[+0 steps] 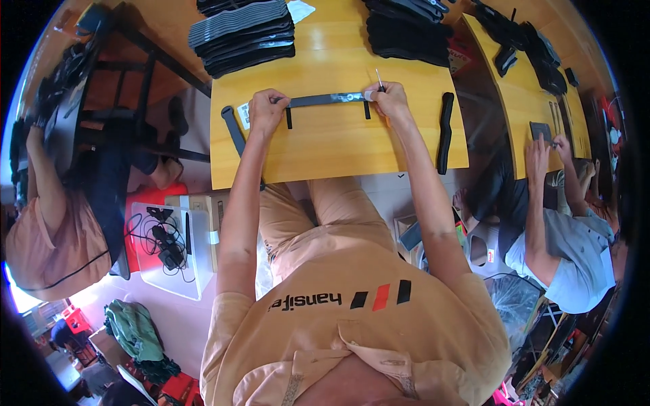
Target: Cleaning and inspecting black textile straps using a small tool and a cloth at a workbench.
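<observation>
A dark strap (311, 101) with a pale shiny patch near its right end stretches sideways between my hands above the wooden table (325, 145). My left hand (267, 109) pinches its left end. At the other end, my right hand (388, 102) grips the strap, and a thin tool with a light metal tip (379, 80) sticks up from the same fingers. Two short black strips (290, 118) lie on the table under the strap. Another dark strap (233, 130) lies left of my left hand, beside a white label (244, 116). A folded black strap (445, 133) rests at the right edge.
Stacks of dark straps (242, 39) and black bundles (408, 37) stand at the table's far side. A second table (497, 95) is on the right, where another person's hands (542, 152) work. A clear bin (196, 254) with cables sits on the floor at left, near a seated person (64, 237).
</observation>
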A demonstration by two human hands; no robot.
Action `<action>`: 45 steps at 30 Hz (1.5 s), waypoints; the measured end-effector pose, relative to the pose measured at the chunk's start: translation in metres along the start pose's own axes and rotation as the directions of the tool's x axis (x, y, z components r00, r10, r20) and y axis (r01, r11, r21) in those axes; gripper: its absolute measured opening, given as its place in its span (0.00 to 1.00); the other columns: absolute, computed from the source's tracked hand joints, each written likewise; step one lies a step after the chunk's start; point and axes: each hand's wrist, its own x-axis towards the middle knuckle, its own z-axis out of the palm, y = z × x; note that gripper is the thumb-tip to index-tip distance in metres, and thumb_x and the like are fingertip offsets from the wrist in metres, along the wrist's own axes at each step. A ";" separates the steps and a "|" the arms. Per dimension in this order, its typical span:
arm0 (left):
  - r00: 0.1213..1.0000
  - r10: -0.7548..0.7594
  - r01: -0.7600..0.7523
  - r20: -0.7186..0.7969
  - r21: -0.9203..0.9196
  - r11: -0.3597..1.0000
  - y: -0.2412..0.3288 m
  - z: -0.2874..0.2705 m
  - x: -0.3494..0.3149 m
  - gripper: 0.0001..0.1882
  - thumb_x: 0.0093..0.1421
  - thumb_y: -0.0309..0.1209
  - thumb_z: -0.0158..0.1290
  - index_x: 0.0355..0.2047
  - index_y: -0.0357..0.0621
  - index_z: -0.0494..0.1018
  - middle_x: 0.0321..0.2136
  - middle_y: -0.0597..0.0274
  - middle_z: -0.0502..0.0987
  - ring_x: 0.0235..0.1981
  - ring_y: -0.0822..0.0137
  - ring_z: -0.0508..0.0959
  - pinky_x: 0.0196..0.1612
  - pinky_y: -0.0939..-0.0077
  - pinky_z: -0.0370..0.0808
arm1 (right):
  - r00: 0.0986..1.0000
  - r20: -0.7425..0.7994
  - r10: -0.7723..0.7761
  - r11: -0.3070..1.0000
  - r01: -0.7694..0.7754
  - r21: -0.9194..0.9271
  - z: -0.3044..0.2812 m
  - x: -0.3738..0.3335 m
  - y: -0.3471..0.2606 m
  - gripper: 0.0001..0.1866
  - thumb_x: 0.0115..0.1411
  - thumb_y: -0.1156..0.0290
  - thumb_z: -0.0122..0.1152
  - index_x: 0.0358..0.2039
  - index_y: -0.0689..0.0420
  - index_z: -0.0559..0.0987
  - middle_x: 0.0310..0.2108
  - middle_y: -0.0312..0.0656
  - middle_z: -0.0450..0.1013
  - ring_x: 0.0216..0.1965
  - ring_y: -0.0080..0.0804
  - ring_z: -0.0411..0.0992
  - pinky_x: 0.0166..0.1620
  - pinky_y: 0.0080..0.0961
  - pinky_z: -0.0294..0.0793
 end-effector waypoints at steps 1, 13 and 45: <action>1.000 -0.010 0.010 -0.017 0.004 1.000 -0.002 0.000 0.001 0.07 0.46 0.29 0.58 0.24 0.37 0.76 0.16 0.59 0.75 0.17 0.68 0.74 0.24 0.75 0.70 | 1.000 -0.003 0.003 1.000 -0.003 0.000 0.001 0.000 -0.001 0.02 0.44 0.78 0.58 0.20 0.62 0.78 0.13 0.34 0.68 0.12 0.20 0.62 0.16 0.18 0.60; 0.997 0.016 -0.008 -0.077 0.099 0.995 -0.009 0.006 0.004 0.08 0.45 0.31 0.58 0.24 0.40 0.76 0.21 0.55 0.76 0.26 0.59 0.76 0.31 0.70 0.70 | 0.980 -0.146 -0.138 0.979 0.113 -0.168 0.011 -0.003 0.010 0.03 0.46 0.81 0.57 0.21 0.61 0.78 0.16 0.34 0.70 0.15 0.18 0.62 0.18 0.16 0.60; 0.990 0.003 -0.009 -0.140 -0.041 0.999 -0.012 0.003 -0.001 0.15 0.43 0.25 0.60 0.33 0.39 0.69 0.18 0.60 0.67 0.20 0.63 0.71 0.22 0.70 0.68 | 1.000 0.018 0.005 0.988 -0.002 -0.153 -0.012 0.009 0.005 0.04 0.41 0.79 0.63 0.19 0.60 0.77 0.14 0.34 0.68 0.16 0.21 0.65 0.20 0.20 0.64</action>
